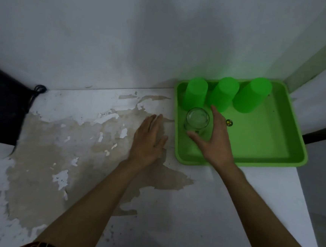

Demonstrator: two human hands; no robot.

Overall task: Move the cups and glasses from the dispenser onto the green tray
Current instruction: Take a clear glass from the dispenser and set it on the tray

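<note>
Glass (197, 119) sits at 8 o'clock on green tray (258, 147), right hand (215, 135) fingers spread around it, grip unclear, left hand (150, 140) flat, fingers together on counter (78, 135); risk: careless withdrawal tips glass into 3 green cups (223, 94) at 12.

A single wide-angle head view looks steeply forward and down from close above the peeling white worktop (101, 137), facing the pale wall at 12 o'clock; the shallow green plastic tray (274, 152) lies toward 2 o'clock.
</note>
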